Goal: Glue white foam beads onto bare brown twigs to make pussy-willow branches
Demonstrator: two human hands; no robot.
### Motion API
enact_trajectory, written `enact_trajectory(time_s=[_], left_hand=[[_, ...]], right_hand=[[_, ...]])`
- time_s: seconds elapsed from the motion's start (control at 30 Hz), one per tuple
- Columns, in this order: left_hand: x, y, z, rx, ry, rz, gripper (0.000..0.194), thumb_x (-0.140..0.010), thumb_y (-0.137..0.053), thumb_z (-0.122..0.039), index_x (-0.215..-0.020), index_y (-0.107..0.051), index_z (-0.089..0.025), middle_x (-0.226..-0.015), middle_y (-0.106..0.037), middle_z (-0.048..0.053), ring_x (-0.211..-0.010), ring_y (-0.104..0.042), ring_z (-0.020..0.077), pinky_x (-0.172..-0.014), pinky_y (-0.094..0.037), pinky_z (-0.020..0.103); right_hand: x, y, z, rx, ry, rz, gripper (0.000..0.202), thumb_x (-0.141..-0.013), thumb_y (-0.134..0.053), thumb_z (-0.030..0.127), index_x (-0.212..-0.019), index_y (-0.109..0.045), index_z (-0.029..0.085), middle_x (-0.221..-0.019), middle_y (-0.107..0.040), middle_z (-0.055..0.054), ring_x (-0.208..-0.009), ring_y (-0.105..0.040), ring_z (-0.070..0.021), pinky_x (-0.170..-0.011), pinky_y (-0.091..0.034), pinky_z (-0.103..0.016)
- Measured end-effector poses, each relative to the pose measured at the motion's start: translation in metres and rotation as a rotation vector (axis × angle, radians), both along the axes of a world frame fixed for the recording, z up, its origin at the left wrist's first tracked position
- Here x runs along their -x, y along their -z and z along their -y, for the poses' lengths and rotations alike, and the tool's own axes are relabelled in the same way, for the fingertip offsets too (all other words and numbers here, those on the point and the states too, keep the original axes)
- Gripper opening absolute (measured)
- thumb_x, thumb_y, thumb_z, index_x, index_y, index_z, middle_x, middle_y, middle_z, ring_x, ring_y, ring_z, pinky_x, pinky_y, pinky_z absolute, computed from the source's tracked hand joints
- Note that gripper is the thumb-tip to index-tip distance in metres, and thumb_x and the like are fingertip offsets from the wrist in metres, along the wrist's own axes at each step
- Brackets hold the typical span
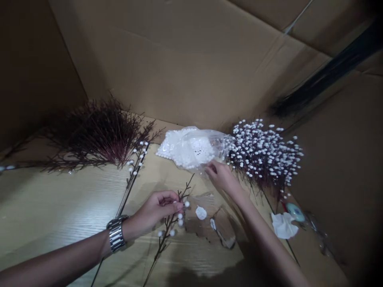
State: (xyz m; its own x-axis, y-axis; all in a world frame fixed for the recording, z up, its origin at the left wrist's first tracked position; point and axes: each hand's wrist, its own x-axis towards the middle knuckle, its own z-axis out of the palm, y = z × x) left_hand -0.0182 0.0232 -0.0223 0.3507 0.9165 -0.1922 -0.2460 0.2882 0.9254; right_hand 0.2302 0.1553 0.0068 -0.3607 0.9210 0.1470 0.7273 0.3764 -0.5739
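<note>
My left hand [167, 203] pinches a brown artificial twig [164, 235] between thumb and fingers. Several white berry beads [180, 216] sit on its side shoots, while the tip above my fingers is bare. At the front edge of a clear plastic bag [220, 139] full of white beads [182, 153] is my right hand [220, 175], its fingers curled together. Whatever those fingertips may hold is hidden. Below the hands lies a torn piece of cardboard [194, 227] bearing a white blob [201, 213] and a thin stick [220, 235] with a white-coated end.
A heap of bare dark twigs [98, 131] lies back left, with a beaded twig [137, 159] beside it. Back right stands a bunch of beaded twigs [263, 151]. A crumpled white tissue [284, 225] and a teal roundish object [295, 212] lie at the right. Cardboard walls [179, 59] enclose the table.
</note>
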Motion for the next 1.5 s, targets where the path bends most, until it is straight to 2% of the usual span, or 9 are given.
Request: enact_trajectory(time_s=[0.1, 0.23, 0.47, 0.63, 0.77, 0.9, 1.03, 1.33, 1.5], left_hand=[[-0.001, -0.006, 0.0, -0.004, 0.015, -0.016, 0.029, -0.079, -0.079, -0.042, -0.076, -0.065, -0.017, -0.073, -0.068, 0.001, -0.073, -0.062, 0.0169, -0.071, -0.046, 0.028], [-0.002, -0.011, 0.002, -0.008, 0.042, -0.029, 0.031, -0.077, -0.08, -0.043, -0.075, -0.065, -0.016, -0.073, -0.068, 0.0, -0.071, -0.062, 0.0161, -0.069, -0.045, 0.027], [-0.001, -0.012, 0.005, -0.04, 0.09, -0.067, 0.029, -0.079, -0.08, -0.043, -0.082, -0.068, -0.016, -0.081, -0.073, 0.003, -0.078, -0.066, 0.0177, -0.074, -0.047, 0.028], [-0.001, -0.02, 0.009, -0.096, -0.051, -0.092, 0.034, -0.096, -0.059, -0.048, -0.108, -0.071, -0.019, -0.109, -0.074, 0.008, -0.106, -0.065, 0.024, -0.094, -0.046, 0.033], [-0.002, -0.012, 0.009, -0.081, -0.085, -0.101, 0.047, -0.1, -0.042, -0.055, -0.109, -0.071, -0.019, -0.11, -0.072, 0.007, -0.108, -0.063, 0.0244, -0.098, -0.045, 0.034], [-0.001, 0.002, 0.006, -0.059, -0.054, -0.051, 0.063, -0.096, -0.034, -0.068, -0.103, -0.071, -0.017, -0.105, -0.072, 0.009, -0.105, -0.063, 0.0278, -0.095, -0.046, 0.039], [-0.002, 0.002, 0.004, -0.026, -0.037, -0.044, 0.067, -0.094, -0.035, -0.072, -0.104, -0.071, -0.016, -0.108, -0.072, 0.011, -0.104, -0.063, 0.0284, -0.093, -0.045, 0.038], [0.001, -0.009, 0.002, -0.142, 0.041, -0.155, 0.031, -0.095, -0.062, -0.046, -0.091, -0.069, -0.016, -0.084, -0.065, 0.002, -0.081, -0.057, 0.0173, -0.074, -0.042, 0.026], [0.0, -0.004, 0.002, -0.143, 0.052, -0.148, 0.041, -0.101, -0.048, -0.049, -0.09, -0.068, -0.015, -0.084, -0.064, 0.004, -0.079, -0.057, 0.0179, -0.073, -0.043, 0.028]], right_hand=[[0.004, -0.018, 0.016, 0.053, -0.061, -0.142, 0.021, -0.094, -0.054, 0.031, -0.1, -0.067, 0.016, -0.073, -0.067, -0.002, -0.063, -0.059, -0.015, -0.062, -0.044, -0.027], [0.018, -0.037, 0.039, 0.186, -0.23, -0.306, 0.022, -0.093, -0.06, 0.037, -0.1, -0.071, 0.019, -0.089, -0.073, -0.003, -0.073, -0.066, -0.0142, -0.063, -0.051, -0.026], [0.031, -0.041, 0.046, 0.313, -0.326, -0.469, 0.022, -0.089, -0.066, 0.039, -0.089, -0.068, 0.017, -0.073, -0.066, 0.002, -0.062, -0.061, -0.011, -0.057, -0.05, -0.023], [0.025, -0.062, 0.052, 0.197, -0.271, -0.46, 0.016, -0.09, -0.066, 0.034, -0.085, -0.068, 0.019, -0.08, -0.067, 0.002, -0.07, -0.059, -0.0109, -0.064, -0.047, -0.024], [0.024, -0.074, 0.057, 0.083, -0.248, -0.383, 0.015, -0.092, -0.062, 0.033, -0.085, -0.067, 0.021, -0.082, -0.067, 0.003, -0.074, -0.059, -0.0117, -0.067, -0.044, -0.024], [0.029, -0.071, 0.055, 0.106, -0.29, -0.3, 0.016, -0.093, -0.061, 0.034, -0.087, -0.068, 0.021, -0.084, -0.068, 0.002, -0.074, -0.057, -0.0124, -0.068, -0.042, -0.025], [0.036, -0.063, 0.048, 0.173, -0.34, -0.228, 0.018, -0.093, -0.059, 0.035, -0.088, -0.066, 0.02, -0.084, -0.067, 0.0, -0.074, -0.056, -0.0131, -0.068, -0.041, -0.027], [0.04, -0.059, 0.044, 0.197, -0.367, -0.183, 0.018, -0.093, -0.058, 0.034, -0.087, -0.065, 0.019, -0.077, -0.063, 0.002, -0.067, -0.051, -0.0115, -0.064, -0.037, -0.026], [0.042, -0.055, 0.044, 0.204, -0.405, -0.188, 0.017, -0.093, -0.058, 0.034, -0.087, -0.065, 0.019, -0.073, -0.06, 0.003, -0.065, -0.049, -0.0108, -0.064, -0.037, -0.026]])
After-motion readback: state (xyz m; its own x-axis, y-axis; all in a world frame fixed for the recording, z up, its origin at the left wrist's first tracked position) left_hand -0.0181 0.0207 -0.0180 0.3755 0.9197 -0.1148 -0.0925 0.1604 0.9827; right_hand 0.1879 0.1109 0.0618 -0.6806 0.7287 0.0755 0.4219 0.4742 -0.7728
